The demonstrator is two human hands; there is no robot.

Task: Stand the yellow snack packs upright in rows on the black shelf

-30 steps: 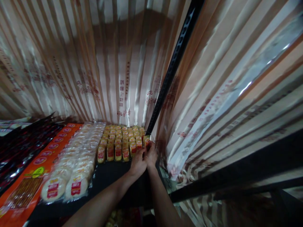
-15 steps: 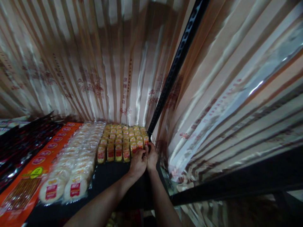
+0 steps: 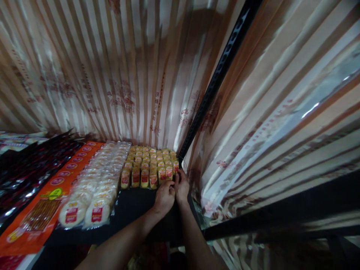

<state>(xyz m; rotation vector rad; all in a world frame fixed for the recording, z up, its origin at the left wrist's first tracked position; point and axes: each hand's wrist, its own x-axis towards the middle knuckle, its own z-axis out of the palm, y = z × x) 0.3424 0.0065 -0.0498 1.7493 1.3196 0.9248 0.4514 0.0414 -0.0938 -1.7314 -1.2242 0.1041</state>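
Note:
Small yellow snack packets (image 3: pixel 144 177) with red labels stand in tight rows at the far right of the black shelf (image 3: pixel 135 210). My right hand (image 3: pixel 181 186) is at the front right corner of these rows, its bent fingers against the rightmost packet (image 3: pixel 176 166). Just left of it, my left hand (image 3: pixel 164 197) has its fingers curled in, close to the bottom of the front packets. The two hands nearly touch at the fingertips. Whatever lies inside the left fingers is hidden.
Clear-wrapped round white cakes (image 3: pixel 97 210) lie in two overlapping columns left of the packets. Beyond them are orange snack bags (image 3: pixel 42 215) and dark shiny bags (image 3: pixel 30 172). A black perforated post (image 3: pixel 213 78) rises behind my right hand, before pleated printed sheeting (image 3: pixel 135 75).
The view has swung slightly, so the goods appear further right and a little higher. Both hands stay at the right corner of the yellow packets, with little change in their grip.

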